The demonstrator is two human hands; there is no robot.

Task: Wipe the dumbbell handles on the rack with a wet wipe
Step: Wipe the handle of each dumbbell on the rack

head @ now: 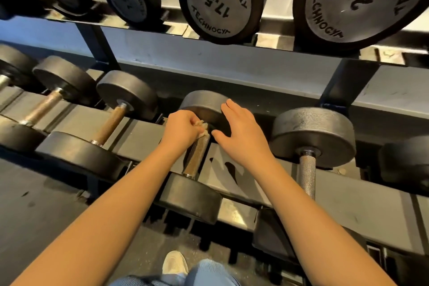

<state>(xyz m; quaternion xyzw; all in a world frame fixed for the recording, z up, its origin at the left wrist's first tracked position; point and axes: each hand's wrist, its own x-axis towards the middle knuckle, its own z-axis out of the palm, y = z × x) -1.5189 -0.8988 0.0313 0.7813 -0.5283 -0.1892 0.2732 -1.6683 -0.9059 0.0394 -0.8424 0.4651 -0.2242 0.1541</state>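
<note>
Pinching the wet wipe [203, 128] against the far end of the handle [196, 157] on the lower shelf [139, 138], the left grip [182, 129] wipes while the right grip [241, 133], fingers spread, rests on the dumbbell head [199, 102] (probably to stop it rolling).

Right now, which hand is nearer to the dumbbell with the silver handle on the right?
Right. The right hand is at the middle dumbbell's far head, left of the silver-handled dumbbell; the left hand is farther left, gripping the wipe.

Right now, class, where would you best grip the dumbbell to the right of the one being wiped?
By the knurled handle, from above: it lies bare across the rack, far slimmer than the head.
</note>
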